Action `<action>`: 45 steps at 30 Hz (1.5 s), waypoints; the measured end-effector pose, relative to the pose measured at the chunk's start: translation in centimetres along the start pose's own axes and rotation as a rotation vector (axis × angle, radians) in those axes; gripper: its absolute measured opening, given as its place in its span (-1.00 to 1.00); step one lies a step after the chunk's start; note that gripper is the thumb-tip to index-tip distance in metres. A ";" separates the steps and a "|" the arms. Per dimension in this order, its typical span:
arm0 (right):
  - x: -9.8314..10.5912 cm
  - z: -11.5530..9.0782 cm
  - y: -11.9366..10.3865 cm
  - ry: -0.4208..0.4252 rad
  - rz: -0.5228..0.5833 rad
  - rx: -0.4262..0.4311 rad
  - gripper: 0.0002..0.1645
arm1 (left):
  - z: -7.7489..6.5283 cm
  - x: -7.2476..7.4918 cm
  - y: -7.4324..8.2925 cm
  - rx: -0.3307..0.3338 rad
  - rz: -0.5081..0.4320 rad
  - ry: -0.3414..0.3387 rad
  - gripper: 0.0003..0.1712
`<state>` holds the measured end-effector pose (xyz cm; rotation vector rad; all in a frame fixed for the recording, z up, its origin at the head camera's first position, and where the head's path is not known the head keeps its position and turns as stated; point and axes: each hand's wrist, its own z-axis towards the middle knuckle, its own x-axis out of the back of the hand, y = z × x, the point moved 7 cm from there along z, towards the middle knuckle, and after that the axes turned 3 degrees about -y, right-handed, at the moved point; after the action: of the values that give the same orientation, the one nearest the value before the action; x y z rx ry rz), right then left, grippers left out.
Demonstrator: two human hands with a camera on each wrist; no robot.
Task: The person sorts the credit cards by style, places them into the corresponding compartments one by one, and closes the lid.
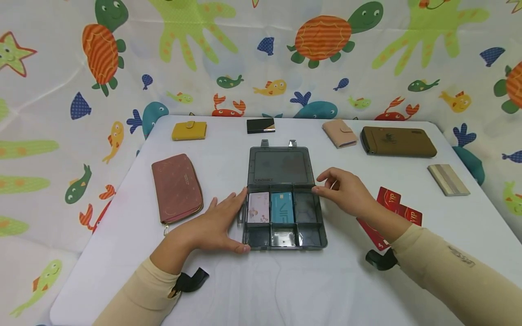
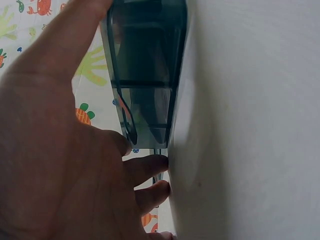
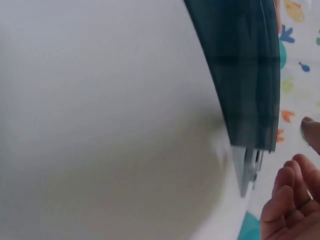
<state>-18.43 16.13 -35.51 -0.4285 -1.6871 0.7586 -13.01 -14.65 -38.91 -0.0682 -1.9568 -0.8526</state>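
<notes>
A dark translucent divided box lies on the table with its lid laid back, away from me. Two of its compartments hold a pink card and a teal card. My left hand spreads along the box's left side, thumb by the front corner and fingers reaching toward the back; the left wrist view shows that side of the box close by. At the right edge, my right hand hovers with thumb and loosely bent fingers apart, nothing between them. In the right wrist view it is beyond the box.
Red VIP cards lie partly under the right forearm. A maroon zip wallet is left of the box. Along the back sit a yellow wallet, black card case, pink wallet and brown wallet. A beige-striped stack lies far right.
</notes>
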 end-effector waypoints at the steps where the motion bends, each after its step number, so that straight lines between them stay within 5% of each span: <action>1: 0.2 -0.1 0.2 -0.001 -0.002 -0.004 -0.51 | 0.0 0.0 0.0 0.001 0.001 -0.001 0.61; 45: 5.4 -1.7 8.9 -0.192 -0.332 -0.159 0.29 | 0.0 0.0 0.0 0.000 0.011 0.004 0.61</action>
<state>-19.15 26.50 -37.52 -0.1794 -1.9449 0.4336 -13.01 -14.64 -38.96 -0.0771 -1.9511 -0.8453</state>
